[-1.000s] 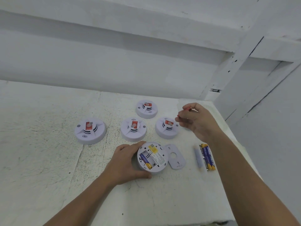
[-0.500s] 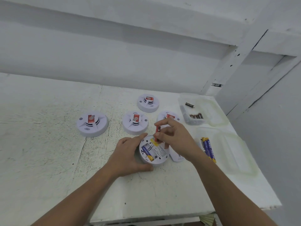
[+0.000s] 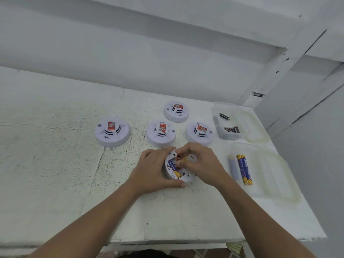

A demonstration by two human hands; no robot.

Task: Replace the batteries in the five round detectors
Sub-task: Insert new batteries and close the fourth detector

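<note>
My right hand (image 3: 201, 161) has come back from the far clear plastic tub (image 3: 216, 116) of dark batteries and is now over the upturned round white detector (image 3: 186, 178) on the white tabletop (image 3: 74, 164), fingers pinching a red-and-black battery (image 3: 178, 156) tilted at its open bay. That puts me mid-swap on this first unit. My left hand (image 3: 154, 170) is wrapped round its rim. One blue-and-yellow battery (image 3: 174, 167) sits inside; my right hand hides the second slot.

Detectors (image 3: 112, 131) were white with red labels; the surface (image 3: 55, 164) white with black speckles; batteries (image 3: 243, 169) at 3 o'clock blue and yellow.
</note>
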